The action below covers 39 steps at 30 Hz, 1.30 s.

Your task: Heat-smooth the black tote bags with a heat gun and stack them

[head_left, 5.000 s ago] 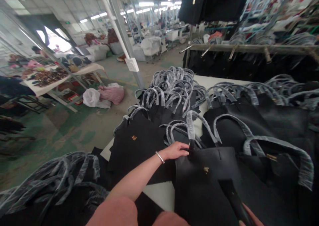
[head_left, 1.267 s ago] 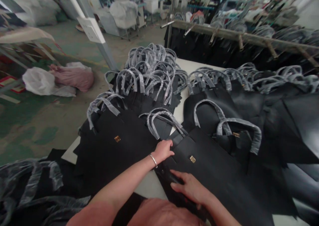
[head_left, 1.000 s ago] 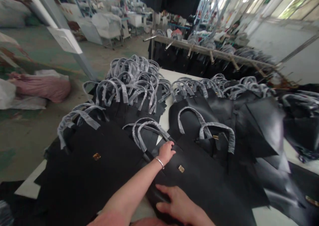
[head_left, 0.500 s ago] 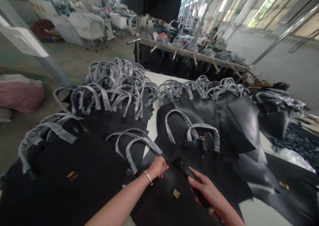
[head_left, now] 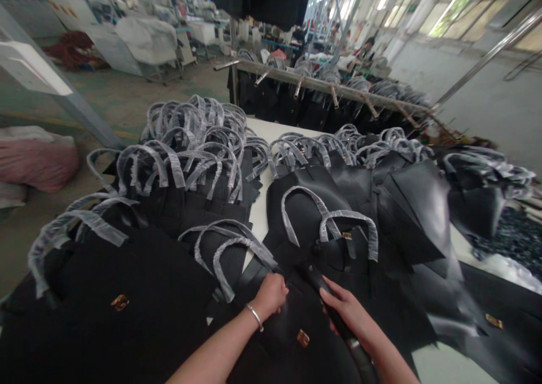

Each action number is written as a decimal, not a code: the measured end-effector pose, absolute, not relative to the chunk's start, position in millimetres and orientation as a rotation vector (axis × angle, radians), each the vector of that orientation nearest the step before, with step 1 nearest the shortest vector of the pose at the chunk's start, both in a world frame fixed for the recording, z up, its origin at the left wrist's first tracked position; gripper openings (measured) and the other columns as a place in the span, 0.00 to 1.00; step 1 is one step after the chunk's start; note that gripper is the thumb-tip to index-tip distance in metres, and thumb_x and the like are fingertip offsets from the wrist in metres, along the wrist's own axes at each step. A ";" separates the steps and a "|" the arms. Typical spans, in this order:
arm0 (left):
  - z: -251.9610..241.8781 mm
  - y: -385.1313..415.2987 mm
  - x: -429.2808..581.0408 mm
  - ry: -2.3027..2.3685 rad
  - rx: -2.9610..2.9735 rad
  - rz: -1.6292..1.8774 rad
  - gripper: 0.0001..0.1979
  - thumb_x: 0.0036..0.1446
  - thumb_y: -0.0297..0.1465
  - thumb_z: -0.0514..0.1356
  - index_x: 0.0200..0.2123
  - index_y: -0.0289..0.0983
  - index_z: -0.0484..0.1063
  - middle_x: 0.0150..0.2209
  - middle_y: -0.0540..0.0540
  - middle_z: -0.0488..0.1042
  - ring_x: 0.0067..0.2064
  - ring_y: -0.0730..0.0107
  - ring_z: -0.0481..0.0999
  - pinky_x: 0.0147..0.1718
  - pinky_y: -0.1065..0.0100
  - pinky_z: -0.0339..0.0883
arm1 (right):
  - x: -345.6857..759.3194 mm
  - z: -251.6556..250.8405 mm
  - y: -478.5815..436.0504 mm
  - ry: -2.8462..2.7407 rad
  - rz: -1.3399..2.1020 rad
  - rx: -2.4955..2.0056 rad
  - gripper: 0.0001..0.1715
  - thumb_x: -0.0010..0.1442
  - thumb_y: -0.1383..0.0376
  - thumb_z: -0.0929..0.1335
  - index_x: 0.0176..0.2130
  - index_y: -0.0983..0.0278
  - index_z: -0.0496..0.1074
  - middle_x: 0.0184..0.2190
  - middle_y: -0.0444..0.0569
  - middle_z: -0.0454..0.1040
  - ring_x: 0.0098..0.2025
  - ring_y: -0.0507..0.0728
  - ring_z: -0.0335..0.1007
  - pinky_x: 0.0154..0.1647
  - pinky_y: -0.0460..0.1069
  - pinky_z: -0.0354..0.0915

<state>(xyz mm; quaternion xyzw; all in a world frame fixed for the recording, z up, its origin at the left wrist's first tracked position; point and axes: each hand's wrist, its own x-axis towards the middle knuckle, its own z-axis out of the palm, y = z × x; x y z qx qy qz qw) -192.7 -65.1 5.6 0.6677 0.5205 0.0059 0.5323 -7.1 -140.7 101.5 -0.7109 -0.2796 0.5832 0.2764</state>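
A black leather-look bag piece (head_left: 271, 344) with a small gold clasp (head_left: 302, 337) lies before me. Over its upper part my left hand (head_left: 271, 295) is closed, fingers curled in, close to the end of a plastic-wrapped bag handle (head_left: 237, 245). What those fingers grip is hidden. To the right, my right hand (head_left: 345, 305) is wrapped round a long black hand tool (head_left: 315, 276), thumb along its top. The tool's far end points up and left, over the bag; its exact kind cannot be made out. Beside the left forearm is another black bag panel (head_left: 165, 299) with a gold clasp.
Piles of black bags with plastic-wrapped handles (head_left: 192, 124) cover the left and back of the white table (head_left: 279, 125). Loose black panels (head_left: 417, 203) overlap at right. A metal rack (head_left: 313, 82) hung with bags stands behind; a slanted post (head_left: 71, 101) rises at left.
My left hand has shifted slightly down and stays closed. The right hand keeps its hold on the black tool, which has moved a little to the right in view.
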 end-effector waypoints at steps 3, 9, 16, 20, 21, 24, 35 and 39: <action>4.1 -66.0 -193.0 1.233 1.621 0.040 0.09 0.61 0.26 0.54 0.32 0.30 0.72 0.18 0.48 0.69 0.19 0.72 0.72 0.18 0.76 0.58 | -4.0 101.9 -149.4 -0.690 1.566 -1.966 0.46 0.57 0.47 0.69 0.66 0.60 0.54 0.21 0.40 0.68 0.15 0.50 0.65 0.12 0.43 0.58; 8.0 -64.5 -187.7 1.221 1.664 -0.061 0.08 0.61 0.25 0.55 0.32 0.30 0.72 0.16 0.50 0.67 0.17 0.73 0.70 0.19 0.76 0.60 | -16.3 105.4 -122.0 -0.858 1.429 -1.924 0.39 0.58 0.51 0.68 0.64 0.61 0.59 0.22 0.40 0.67 0.15 0.50 0.64 0.14 0.44 0.59; 18.9 -66.8 -193.0 1.257 1.874 0.002 0.04 0.59 0.26 0.57 0.37 0.32 0.71 0.33 0.39 0.75 0.36 0.59 0.78 0.38 0.63 0.69 | 11.7 144.7 -156.4 -0.793 1.338 -1.825 0.45 0.56 0.47 0.69 0.65 0.58 0.55 0.26 0.40 0.69 0.20 0.50 0.66 0.19 0.45 0.63; 23.9 -56.7 -192.3 1.228 1.978 0.130 0.19 0.51 0.22 0.62 0.48 0.36 0.67 0.52 0.39 0.66 0.50 0.58 0.72 0.51 0.61 0.63 | 19.3 133.5 -190.5 -0.781 1.415 -1.938 0.49 0.53 0.44 0.69 0.66 0.60 0.54 0.24 0.40 0.68 0.18 0.51 0.66 0.18 0.46 0.61; 23.9 -52.8 -191.7 1.200 1.981 0.141 0.20 0.50 0.21 0.63 0.47 0.37 0.68 0.53 0.41 0.65 0.50 0.59 0.72 0.51 0.62 0.63 | 17.3 126.6 -196.7 -0.797 1.430 -1.947 0.49 0.53 0.44 0.69 0.66 0.60 0.55 0.24 0.40 0.68 0.18 0.51 0.66 0.18 0.46 0.61; 21.3 -40.8 -191.0 1.111 1.952 0.148 0.18 0.47 0.21 0.65 0.42 0.38 0.70 0.51 0.44 0.66 0.50 0.60 0.72 0.51 0.63 0.63 | 5.9 105.6 -210.1 -0.845 1.484 -1.922 0.47 0.54 0.45 0.68 0.65 0.61 0.56 0.24 0.40 0.68 0.18 0.50 0.65 0.18 0.45 0.60; 12.6 -22.0 -185.5 0.832 1.508 0.023 0.11 0.57 0.22 0.52 0.41 0.32 0.71 0.21 0.52 0.70 0.22 0.72 0.74 0.22 0.74 0.66 | -20.6 95.3 -191.5 -0.793 1.470 -1.809 0.41 0.57 0.50 0.68 0.64 0.60 0.57 0.26 0.40 0.67 0.17 0.49 0.64 0.17 0.45 0.60; 10.4 -24.9 -179.8 0.861 1.437 0.016 0.07 0.57 0.25 0.53 0.35 0.32 0.70 0.17 0.52 0.68 0.20 0.73 0.72 0.21 0.75 0.64 | -14.3 103.9 -185.1 -0.715 1.463 -1.790 0.42 0.57 0.50 0.68 0.65 0.61 0.56 0.26 0.40 0.68 0.18 0.50 0.65 0.17 0.45 0.60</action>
